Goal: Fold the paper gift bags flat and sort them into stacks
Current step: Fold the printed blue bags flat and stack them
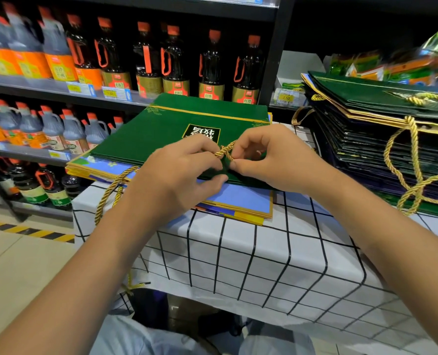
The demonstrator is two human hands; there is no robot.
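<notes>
**Both hands pinched the gold cord on a flat green gift bag**

The green bag (pixel 161 126) lay folded flat on top of a small stack, its face a matte dark green with a thin gold line near the far edge, leafy gold corner marks and a black label with pale characters. Under it sat flat blue bags (pixel 241 198) with yellow-gold borders, their near edges sticking out toward the person. The stack rested on a table covered by a white cloth (pixel 238 257) printed with a black grid.

The left hand (pixel 176 175) and right hand (pixel 271 160) met at the near edge of the green bag. Fingers and thumbs of both were curled in close, pinching a twisted gold cord (pixel 225 149) between them; the cord looked ropelike and shiny. Another loop of the same cord (pixel 110 190) hung off the left side of the stack over the table edge.

To the right stood a taller stack of flat dark green bags (pixel 366 129), glossy, with gold edges and gold cord handles drooping down its front.

Behind, dark metal shelves (pixel 125 98) held rows of dark bottles (pixel 174 62) with orange caps and labels, and price tags along the shelf fronts.
</notes>
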